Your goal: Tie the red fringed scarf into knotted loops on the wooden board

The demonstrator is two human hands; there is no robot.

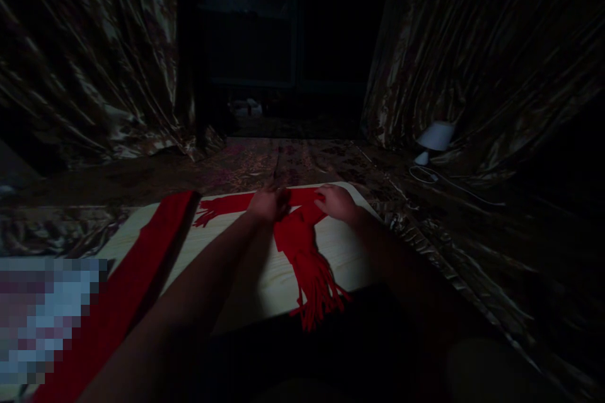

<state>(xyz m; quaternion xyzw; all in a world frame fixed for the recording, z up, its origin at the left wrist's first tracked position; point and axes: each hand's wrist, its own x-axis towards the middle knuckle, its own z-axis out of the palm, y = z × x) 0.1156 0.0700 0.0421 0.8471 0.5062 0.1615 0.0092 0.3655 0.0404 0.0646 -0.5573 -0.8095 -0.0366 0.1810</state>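
Dim room, wooden board (227,264): both hands (269,204) (336,201) pinch red fringed scarf (302,245).

The left hand (268,204) is covering part of the red scarf (302,245) near the frame's centre, and its fingers are blurring into the cloth, so its grip is not showing. The right hand (336,201) is hiding the fold beneath it. A second scarf (142,271) is running off the lower left edge, where a pixelated patch (45,315) is masking whatever lies there. The fringe at lower centre is dropping past the board (236,264) edge into darkness. The dark is swallowing the upper centre, and small objects (246,107) there are staying too dim to identify. Both forearms are leaving through the bottom edge.
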